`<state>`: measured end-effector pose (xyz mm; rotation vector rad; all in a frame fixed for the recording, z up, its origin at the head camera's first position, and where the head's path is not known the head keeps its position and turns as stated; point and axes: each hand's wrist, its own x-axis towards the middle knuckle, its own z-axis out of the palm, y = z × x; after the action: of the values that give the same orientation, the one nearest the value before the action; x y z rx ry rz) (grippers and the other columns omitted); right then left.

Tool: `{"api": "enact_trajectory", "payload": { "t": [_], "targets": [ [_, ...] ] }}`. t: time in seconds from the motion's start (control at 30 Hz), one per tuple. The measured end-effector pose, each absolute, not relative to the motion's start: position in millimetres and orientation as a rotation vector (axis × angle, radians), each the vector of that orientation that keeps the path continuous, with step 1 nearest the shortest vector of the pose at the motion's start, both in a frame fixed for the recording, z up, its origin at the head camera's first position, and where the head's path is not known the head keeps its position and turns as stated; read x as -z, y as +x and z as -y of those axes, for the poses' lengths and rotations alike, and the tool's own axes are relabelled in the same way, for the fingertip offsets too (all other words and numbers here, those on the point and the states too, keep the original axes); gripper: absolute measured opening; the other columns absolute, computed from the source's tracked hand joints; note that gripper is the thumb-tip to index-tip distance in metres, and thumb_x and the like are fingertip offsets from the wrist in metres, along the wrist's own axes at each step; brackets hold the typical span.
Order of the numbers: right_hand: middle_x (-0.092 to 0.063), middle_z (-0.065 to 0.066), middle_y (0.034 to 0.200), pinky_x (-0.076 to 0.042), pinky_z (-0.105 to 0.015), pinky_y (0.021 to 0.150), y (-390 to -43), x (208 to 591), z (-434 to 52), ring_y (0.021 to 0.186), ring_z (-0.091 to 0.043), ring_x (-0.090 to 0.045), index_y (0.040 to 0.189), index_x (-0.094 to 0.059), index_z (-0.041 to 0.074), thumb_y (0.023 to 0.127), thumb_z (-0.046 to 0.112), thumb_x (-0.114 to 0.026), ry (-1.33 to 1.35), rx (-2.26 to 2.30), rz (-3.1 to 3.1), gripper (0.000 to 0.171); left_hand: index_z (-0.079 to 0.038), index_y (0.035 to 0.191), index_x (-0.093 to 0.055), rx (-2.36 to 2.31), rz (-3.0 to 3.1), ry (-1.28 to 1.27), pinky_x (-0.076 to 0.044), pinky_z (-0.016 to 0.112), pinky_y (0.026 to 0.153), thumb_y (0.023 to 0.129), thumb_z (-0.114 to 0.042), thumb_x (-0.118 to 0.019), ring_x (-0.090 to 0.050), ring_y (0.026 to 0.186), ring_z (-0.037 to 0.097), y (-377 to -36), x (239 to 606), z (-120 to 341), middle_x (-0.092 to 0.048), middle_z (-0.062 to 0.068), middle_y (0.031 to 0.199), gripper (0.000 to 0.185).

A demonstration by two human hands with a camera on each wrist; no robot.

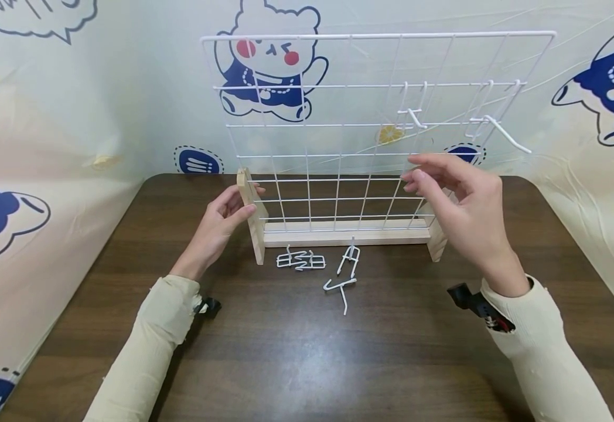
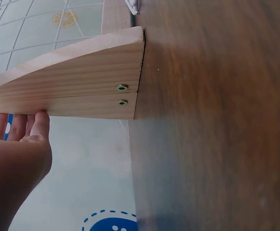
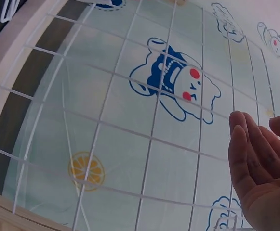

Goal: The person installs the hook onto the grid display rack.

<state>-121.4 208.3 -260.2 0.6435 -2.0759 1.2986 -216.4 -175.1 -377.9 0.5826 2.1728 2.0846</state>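
A white wire grid rack (image 1: pixel 309 180) stands on the table between wooden end pieces. My left hand (image 1: pixel 222 214) holds the left wooden end piece (image 1: pixel 256 225), thumb on the near side and fingers around its back edge. In the left wrist view that wooden end piece (image 2: pixel 82 82) shows two metal screws. My right hand (image 1: pixel 465 205) is raised in front of the grid's right part, fingers loosely bent and holding nothing. Two white hooks hang on the grid's upper right: a shorter hook (image 1: pixel 415 119) and, by the right edge, a longer-pronged hook (image 1: pixel 508 135).
Loose white hooks lie on the brown table (image 1: pixel 265 351) before the rack: an interlocked cluster (image 1: pixel 300 261), a hook (image 1: pixel 350 259) by the wooden crossbar (image 1: pixel 338 237), and another hook (image 1: pixel 342 285) nearer me. A printed cloth backdrop (image 1: pixel 154 105) hangs behind.
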Motion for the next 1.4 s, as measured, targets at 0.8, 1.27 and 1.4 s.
{"api": "enact_trajectory", "payload": {
  "t": [0.8,1.27,1.4],
  "targets": [
    [-0.075,0.002,0.088,-0.049,-0.016,0.067,-127,314,-200,0.075,-0.009,-0.069,0.104,-0.075,0.01,0.096,0.009,-0.066,0.64,-1.132,2.456,0.012,-0.008,0.145,-0.045,-2.075,-2.202,0.566,-0.03,0.053,0.115,0.099,-0.019,-0.064,-0.042,0.138,0.024,-215,379,174,-0.052,0.009,0.144,0.051],
    [-0.069,0.004,0.074,-0.051,-0.028,0.062,-142,341,-199,0.067,-0.013,-0.065,0.102,-0.073,0.008,0.096,0.012,-0.065,0.776,-1.12,2.901,0.01,-0.007,0.145,-0.045,-2.086,-2.191,0.573,-0.03,0.052,0.115,0.099,-0.018,-0.064,-0.042,0.138,0.024,-216,379,174,-0.052,0.01,0.144,0.051],
    [-0.069,-0.004,0.076,-0.052,-0.027,0.06,-144,351,-197,0.066,-0.018,-0.066,0.099,-0.073,0.003,0.097,0.009,-0.064,0.894,-1.133,2.98,0.011,-0.007,0.145,-0.045,-2.092,-2.185,0.575,-0.031,0.052,0.115,0.099,-0.017,-0.063,-0.042,0.137,0.024,-216,378,173,-0.052,0.01,0.143,0.05]
  ]
}}
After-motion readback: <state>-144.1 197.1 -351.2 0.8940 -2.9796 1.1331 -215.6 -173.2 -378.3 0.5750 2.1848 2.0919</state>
